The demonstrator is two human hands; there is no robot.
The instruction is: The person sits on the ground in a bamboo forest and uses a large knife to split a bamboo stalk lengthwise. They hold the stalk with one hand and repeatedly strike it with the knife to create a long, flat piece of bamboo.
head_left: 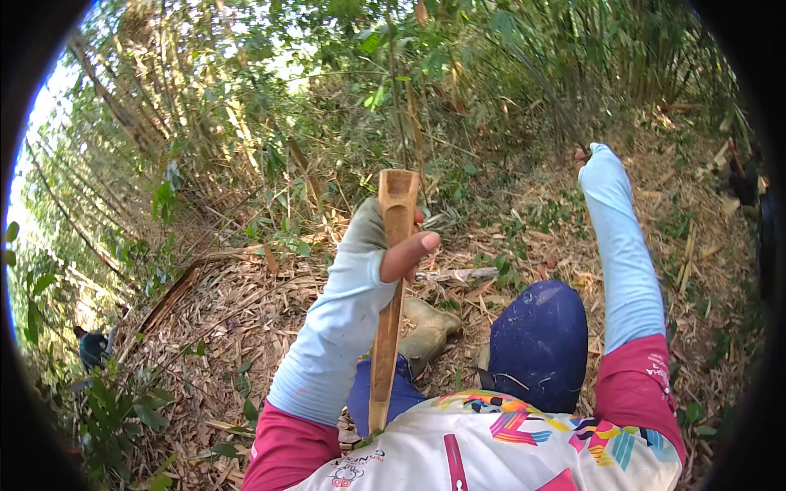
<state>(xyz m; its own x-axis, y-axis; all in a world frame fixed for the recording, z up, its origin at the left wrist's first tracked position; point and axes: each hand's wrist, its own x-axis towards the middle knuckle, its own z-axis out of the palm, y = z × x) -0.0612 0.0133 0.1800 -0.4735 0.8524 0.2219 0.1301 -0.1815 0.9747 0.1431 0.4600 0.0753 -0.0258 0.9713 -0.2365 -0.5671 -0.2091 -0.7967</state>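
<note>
My left hand (404, 257) is closed around a length of split bamboo (395, 222), with the thumb across its front. The bamboo stands nearly upright before my chest; its hollowed top end rises above the hand, and its narrower lower end reaches my shirt. Out to the right and farther ahead, my right hand (596, 157) is raised, the fingers closed and mostly hidden by a light blue sleeve. From it a long, thin, dark blade, seemingly a machete (566, 119), slants up and to the left. The blade is blurred against the greenery, and its handle is hidden in the hand.
My bent knee (538, 344) in blue trousers and an olive boot (427, 331) are below. Dry bamboo leaves (237, 319) cover the sloping ground. A fallen stem (458, 274) lies ahead, before dense bamboo stalks (647, 57). Another person (92, 348) is far left.
</note>
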